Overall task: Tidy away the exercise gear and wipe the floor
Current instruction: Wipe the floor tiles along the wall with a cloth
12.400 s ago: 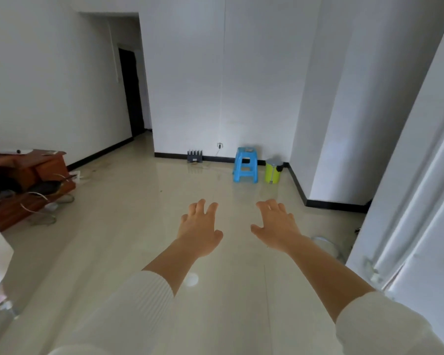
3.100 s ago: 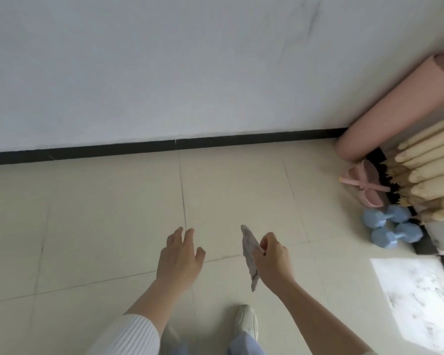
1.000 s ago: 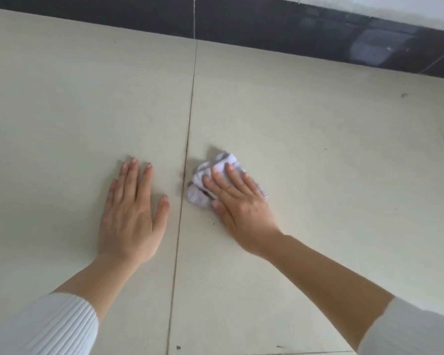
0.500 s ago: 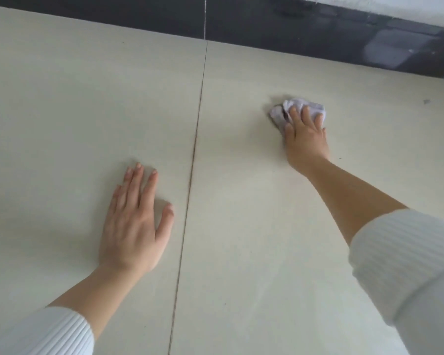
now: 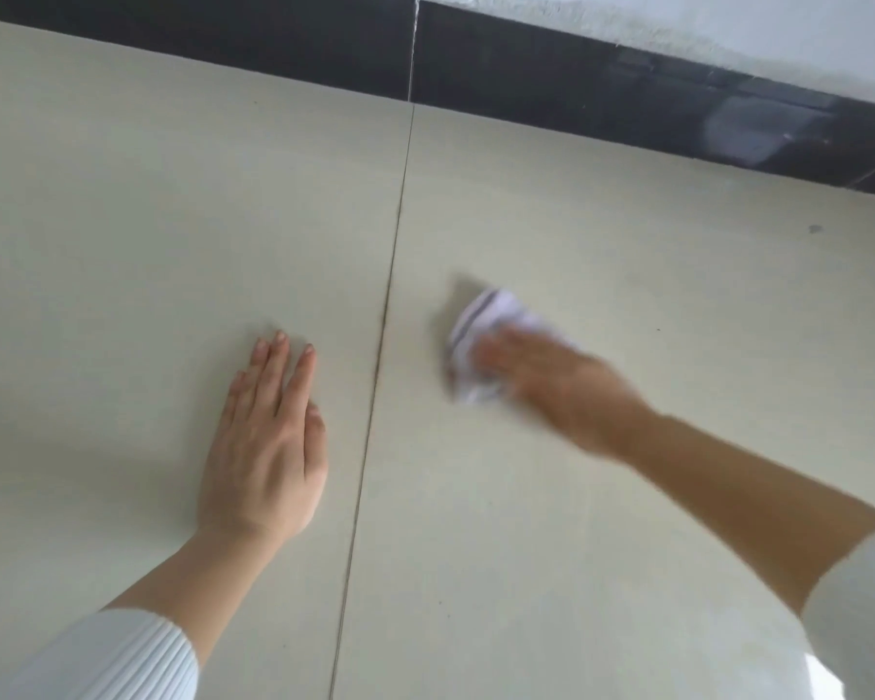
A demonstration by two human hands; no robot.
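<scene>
Right of the floor seam [image 5: 388,300], my right grip [image 5: 567,391] is pressing flat-fingered on the cloth [image 5: 486,313]; left of it, my left grip [image 5: 266,442] is lying spread flat.

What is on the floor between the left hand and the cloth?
Head view: only bare floor and one grout line lie between left hand and cloth.

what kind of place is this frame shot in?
Probably a room indoors, seen from low down: pale floor tiles with a grout line, black skirting under a white wall. The right hand presses a cloth on the tile; the left hand lies flat.
</scene>
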